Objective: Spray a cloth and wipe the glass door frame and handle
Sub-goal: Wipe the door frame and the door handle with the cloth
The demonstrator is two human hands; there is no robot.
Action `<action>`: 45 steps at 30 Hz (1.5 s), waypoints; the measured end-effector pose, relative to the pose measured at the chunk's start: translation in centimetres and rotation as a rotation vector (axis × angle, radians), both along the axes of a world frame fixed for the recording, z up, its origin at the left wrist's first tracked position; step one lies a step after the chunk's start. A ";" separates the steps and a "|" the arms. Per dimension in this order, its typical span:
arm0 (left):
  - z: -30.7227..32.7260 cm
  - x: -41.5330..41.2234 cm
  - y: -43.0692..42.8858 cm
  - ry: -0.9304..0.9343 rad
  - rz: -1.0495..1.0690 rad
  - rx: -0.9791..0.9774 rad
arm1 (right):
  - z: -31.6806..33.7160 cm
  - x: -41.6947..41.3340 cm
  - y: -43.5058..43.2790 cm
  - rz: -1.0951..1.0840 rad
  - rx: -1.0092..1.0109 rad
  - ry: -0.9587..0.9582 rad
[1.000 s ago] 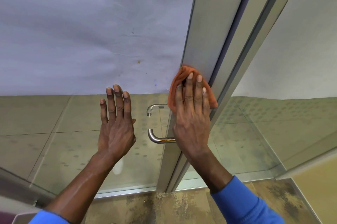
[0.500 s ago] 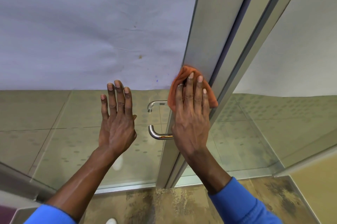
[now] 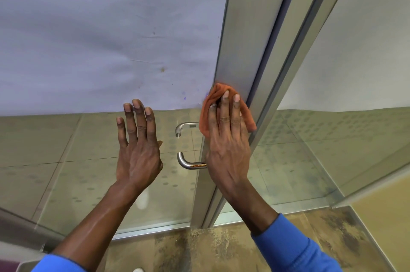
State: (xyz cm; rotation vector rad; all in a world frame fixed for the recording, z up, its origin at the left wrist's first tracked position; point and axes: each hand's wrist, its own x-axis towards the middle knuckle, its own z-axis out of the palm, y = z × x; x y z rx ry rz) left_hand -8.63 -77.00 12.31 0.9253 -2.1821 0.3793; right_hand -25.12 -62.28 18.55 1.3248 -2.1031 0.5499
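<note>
My right hand (image 3: 227, 145) lies flat on an orange cloth (image 3: 210, 103) and presses it against the grey metal door frame (image 3: 241, 39), just above the handle. The curved steel handle (image 3: 188, 164) sticks out to the left of the frame, between my two hands; its right end is hidden behind my right hand. My left hand (image 3: 138, 149) rests flat on the glass pane (image 3: 66, 161) left of the handle, fingers spread, holding nothing. No spray bottle is in view.
The upper glass is covered by pale sheeting (image 3: 99, 28). A second glass panel (image 3: 332, 149) angles away on the right. A stained brown floor (image 3: 210, 249) runs along the door's bottom edge, and a white shoe tip (image 3: 138, 270) shows at the bottom.
My right hand and the cloth have stayed at nearly the same spot on the frame. The view has tilted slightly, so the handle sits a little higher in the picture.
</note>
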 end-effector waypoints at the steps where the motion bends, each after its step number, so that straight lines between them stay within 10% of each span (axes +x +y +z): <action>1: 0.0 0.0 0.0 -0.002 -0.002 -0.001 | -0.4 0.0 0.3 0.003 0.029 0.012; 9: 0.0 0.1 -0.1 -0.017 0.000 -0.002 | -4.7 -2.3 3.5 0.054 0.272 0.086; 18: -0.2 0.0 -0.2 -0.009 -0.016 -0.012 | 0.3 -4.3 1.3 -0.175 0.078 0.124; 45: -0.1 0.1 -0.4 0.002 -0.014 0.005 | -6.7 -7.4 3.8 0.278 0.347 0.451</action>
